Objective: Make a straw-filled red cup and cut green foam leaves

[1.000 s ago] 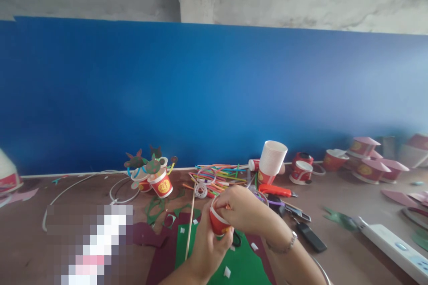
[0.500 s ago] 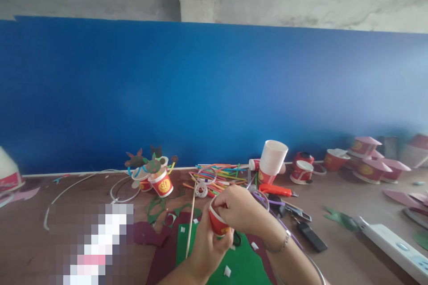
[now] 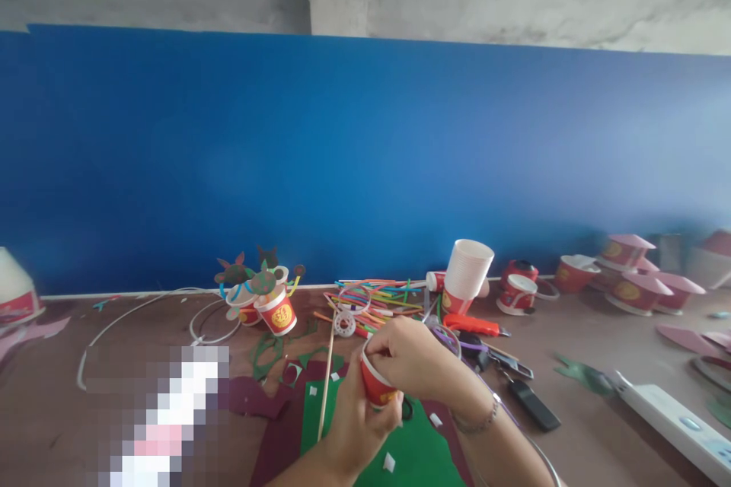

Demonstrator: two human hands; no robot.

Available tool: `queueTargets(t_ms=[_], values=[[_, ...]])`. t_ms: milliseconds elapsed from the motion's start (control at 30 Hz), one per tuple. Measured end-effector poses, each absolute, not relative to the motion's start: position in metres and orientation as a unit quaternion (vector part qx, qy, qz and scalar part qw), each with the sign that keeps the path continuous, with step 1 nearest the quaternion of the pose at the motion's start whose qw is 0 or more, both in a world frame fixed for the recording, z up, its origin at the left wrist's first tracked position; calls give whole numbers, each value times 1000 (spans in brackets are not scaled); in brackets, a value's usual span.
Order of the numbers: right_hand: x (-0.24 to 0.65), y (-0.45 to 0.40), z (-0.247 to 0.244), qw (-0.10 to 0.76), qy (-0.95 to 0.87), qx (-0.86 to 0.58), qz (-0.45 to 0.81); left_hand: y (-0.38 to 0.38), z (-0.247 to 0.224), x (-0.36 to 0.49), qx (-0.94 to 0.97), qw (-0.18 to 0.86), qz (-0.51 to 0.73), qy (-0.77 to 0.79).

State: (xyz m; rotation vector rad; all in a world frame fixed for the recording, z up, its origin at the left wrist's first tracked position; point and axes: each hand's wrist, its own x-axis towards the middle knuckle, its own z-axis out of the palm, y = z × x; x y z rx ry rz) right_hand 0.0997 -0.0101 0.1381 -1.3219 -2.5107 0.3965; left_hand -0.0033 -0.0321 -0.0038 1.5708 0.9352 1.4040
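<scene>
A small red paper cup point(image 3: 375, 386) with a white rim is tilted in my left hand point(image 3: 355, 418), whose fingers and thumb wrap round its side and lower end. My right hand point(image 3: 410, 354) is bent over the cup's mouth with curled fingers reaching inside. Its fingertips are hidden there, so what they pinch cannot be seen. Beneath both hands lies a green sheet point(image 3: 426, 456) bearing several small white pieces, on top of a maroon sheet point(image 3: 279, 441). A dark loop point(image 3: 406, 408) shows just beside the cup's lower end.
Coloured sticks point(image 3: 377, 297) are heaped behind my hands, near a thin wooden stick point(image 3: 327, 388). A stack of paper cups point(image 3: 468, 274), an orange cutter point(image 3: 474, 325) and keys point(image 3: 534, 403) lie right. Decorated cups point(image 3: 277, 312) stand left; a white power strip point(image 3: 674, 426) is far right.
The cup and both hands have shifted very slightly to the right. My grip on the cup and the right fingers' place inside it look the same.
</scene>
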Motion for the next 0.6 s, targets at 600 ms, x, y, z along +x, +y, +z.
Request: queueTargets(t_ms=[600], values=[[95, -10, 131, 255, -837, -440, 204, -28, 13, -4, 578, 381, 600, 401]])
